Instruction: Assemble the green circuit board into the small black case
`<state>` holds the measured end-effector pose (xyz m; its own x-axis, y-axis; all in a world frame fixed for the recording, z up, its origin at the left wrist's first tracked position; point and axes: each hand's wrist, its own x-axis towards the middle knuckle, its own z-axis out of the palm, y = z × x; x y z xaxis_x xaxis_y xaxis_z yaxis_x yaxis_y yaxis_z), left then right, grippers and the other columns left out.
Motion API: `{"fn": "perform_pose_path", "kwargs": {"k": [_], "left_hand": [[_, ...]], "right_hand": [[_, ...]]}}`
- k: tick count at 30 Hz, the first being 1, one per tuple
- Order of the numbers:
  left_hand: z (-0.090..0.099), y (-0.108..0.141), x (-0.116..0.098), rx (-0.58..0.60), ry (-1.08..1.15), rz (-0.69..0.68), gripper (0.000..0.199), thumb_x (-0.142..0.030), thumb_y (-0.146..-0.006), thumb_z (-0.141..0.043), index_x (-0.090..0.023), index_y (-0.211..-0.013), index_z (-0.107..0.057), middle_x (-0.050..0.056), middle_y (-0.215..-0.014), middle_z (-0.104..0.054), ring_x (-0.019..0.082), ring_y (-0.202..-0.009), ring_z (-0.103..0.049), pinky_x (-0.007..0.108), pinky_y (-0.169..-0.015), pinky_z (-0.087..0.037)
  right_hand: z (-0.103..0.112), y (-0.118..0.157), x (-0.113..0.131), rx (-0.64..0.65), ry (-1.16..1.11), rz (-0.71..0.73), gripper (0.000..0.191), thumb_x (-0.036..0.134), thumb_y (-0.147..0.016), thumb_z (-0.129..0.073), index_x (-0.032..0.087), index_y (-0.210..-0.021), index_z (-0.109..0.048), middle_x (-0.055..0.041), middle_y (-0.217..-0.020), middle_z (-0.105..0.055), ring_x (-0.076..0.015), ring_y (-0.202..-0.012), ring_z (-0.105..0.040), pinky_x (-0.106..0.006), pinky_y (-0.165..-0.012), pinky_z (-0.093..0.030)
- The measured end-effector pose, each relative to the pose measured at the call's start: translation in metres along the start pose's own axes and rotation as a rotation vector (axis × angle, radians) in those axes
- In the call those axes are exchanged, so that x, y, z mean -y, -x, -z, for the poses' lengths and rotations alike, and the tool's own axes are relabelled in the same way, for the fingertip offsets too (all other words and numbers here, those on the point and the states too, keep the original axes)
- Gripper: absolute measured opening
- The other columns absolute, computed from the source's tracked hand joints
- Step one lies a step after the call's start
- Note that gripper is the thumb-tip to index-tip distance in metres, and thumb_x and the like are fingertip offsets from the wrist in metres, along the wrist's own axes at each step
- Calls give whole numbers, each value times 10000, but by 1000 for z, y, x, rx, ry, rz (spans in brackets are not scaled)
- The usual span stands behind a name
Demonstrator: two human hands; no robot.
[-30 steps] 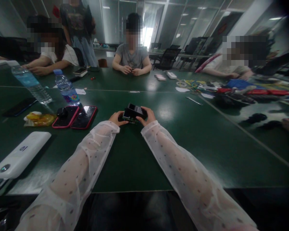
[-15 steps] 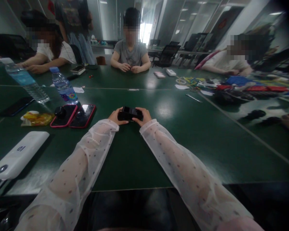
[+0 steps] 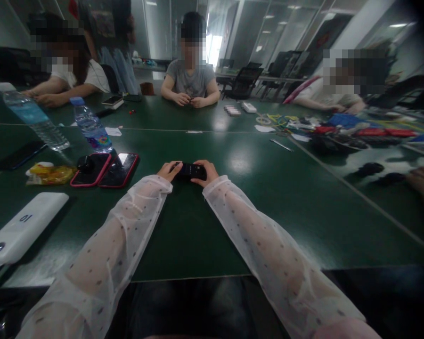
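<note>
A small black box-shaped device (image 3: 188,171) is held level just over the green table (image 3: 194,226), or on it; I cannot tell which. Its exact kind does not show. My left hand (image 3: 168,171) grips its left end, with the thumb lying across the top corner. Around the right end curl the fingers of my right hand (image 3: 208,172), the thumb along the near lower edge. Sheer white dotted sleeves cover both forearms. Closest to my left hand lie two red-edged phones (image 3: 119,170), side by side, one bearing a small black object (image 3: 85,163).
Two water bottles (image 3: 92,126) lean in view at the left, behind a yellow packet (image 3: 51,174). A white power bank (image 3: 26,228) lies nearer. A pen (image 3: 281,145) and a heap of cables (image 3: 356,129) are at right. Other people (image 3: 190,80) sit around the table.
The black device has been turned in my hands, so another face points toward me. My left thumb has risen from its lower edge to its top corner. The view has shifted slightly.
</note>
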<state>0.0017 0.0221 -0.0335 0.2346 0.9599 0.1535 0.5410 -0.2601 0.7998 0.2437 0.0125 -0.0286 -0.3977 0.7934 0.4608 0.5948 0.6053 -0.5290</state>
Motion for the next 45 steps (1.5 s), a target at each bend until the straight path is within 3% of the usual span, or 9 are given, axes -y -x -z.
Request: {"fn": "perform_pose_path", "kwargs": {"k": [7,14,20,26,32,38,45], "left_hand": [[1,-3,-5,33,71,-36,739,-733,-839,-439,-165,-1285,-593,127,-1199,-627,276,-1155,-585,414,-1029,-444],[1,5,-18,23,194,1,776,-745,-782,-511,-146,-1269,-582,143,-1198,-625,274,-1121,-610,413,-1005,-460],[0,3,-17,31,242,5,818,-769,-720,-565,-148,-1252,-586,145,-1176,-641,285,-1105,-618,435,-997,-457],[0,3,-15,16,205,-5,819,-770,-752,-529,-137,-1270,-577,161,-1225,-623,299,-1152,-598,449,-1033,-430],[2,1,-3,55,173,-47,766,-719,-770,-574,-178,-1312,-540,151,-1274,-593,300,-1188,-580,475,-1052,-424],[3,-1,0,57,30,-75,843,-606,-661,-759,-176,-1341,-506,165,-1316,-566,321,-1239,-550,494,-1069,-413],[2,-7,8,60,64,-142,864,-417,-552,-870,-190,-1308,-519,146,-1267,-613,333,-1229,-566,529,-1080,-399]], "right_hand": [[-1,2,1,-2,-72,-64,598,307,-656,-807,294,-1181,-522,-64,-1179,-591,-306,-1119,-548,-516,-952,-460],[-2,3,3,22,-188,-66,774,465,-639,-823,294,-1307,-473,-84,-1244,-558,-307,-1186,-543,-531,-1031,-428],[-3,2,-2,53,-414,-177,902,504,-617,-828,220,-1363,-408,-106,-1155,-562,-272,-1070,-611,-480,-987,-480],[-3,1,-3,30,-242,-63,685,315,-642,-820,287,-1250,-506,-67,-1233,-565,-286,-1191,-546,-519,-1048,-426],[-2,0,-7,23,-64,-91,605,343,-657,-813,289,-1204,-559,-77,-1173,-574,-309,-1169,-524,-543,-1013,-427],[-1,0,-4,13,-60,-163,613,343,-655,-813,268,-1207,-557,-96,-1189,-567,-317,-1173,-521,-540,-1016,-429],[-3,0,-12,13,-206,-163,627,365,-679,-800,255,-1229,-520,-92,-1237,-580,-280,-1189,-560,-508,-1041,-434]]}}
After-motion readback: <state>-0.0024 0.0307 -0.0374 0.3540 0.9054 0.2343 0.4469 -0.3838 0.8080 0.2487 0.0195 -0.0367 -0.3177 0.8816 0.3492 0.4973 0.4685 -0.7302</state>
